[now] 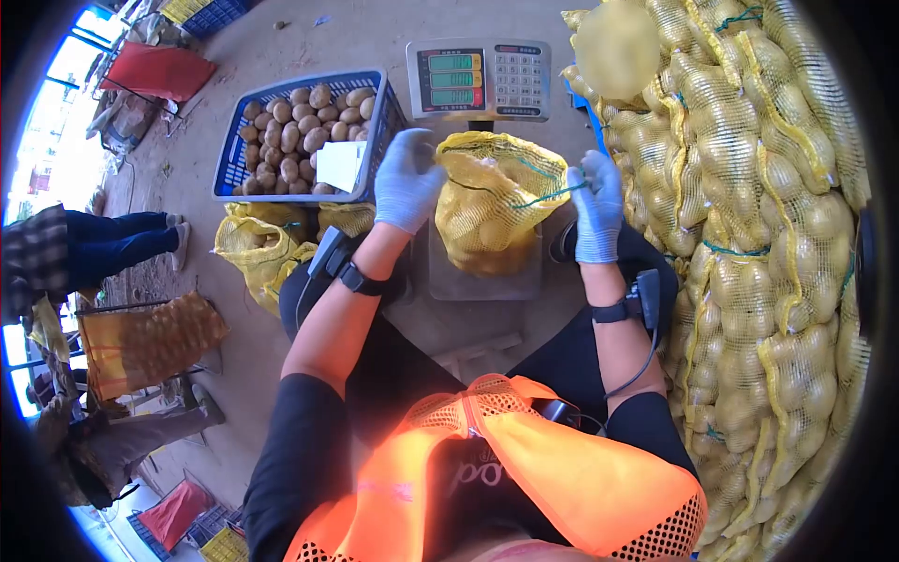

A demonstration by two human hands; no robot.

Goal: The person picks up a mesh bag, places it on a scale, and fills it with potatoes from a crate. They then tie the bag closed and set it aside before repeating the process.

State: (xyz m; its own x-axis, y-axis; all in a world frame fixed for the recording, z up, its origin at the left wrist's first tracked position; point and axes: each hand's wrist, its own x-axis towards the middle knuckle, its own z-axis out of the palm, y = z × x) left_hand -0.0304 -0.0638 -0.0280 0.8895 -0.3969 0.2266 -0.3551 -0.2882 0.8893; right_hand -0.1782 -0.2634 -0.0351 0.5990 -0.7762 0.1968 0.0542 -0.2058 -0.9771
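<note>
A yellow mesh bag point(487, 229) with potatoes in its lower part stands on the metal platform point(487, 286) of a scale, its mouth gaping upward. My left hand point(409, 183), in a pale glove, is closed on the left side of the bag's rim. In my gloved right hand point(599, 208), thumb and fingers pinch a green drawstring point(551, 196) that runs from the bag's mouth. Behind the bag, the scale's display point(479, 79) shows green digits.
Left of the scale, a blue crate point(231, 164) of potatoes carries a white paper point(339, 166). More yellow mesh bags point(253, 245) sit below it. Filled potato bags point(749, 234) are stacked along my right. People point(112, 248) are at the far left.
</note>
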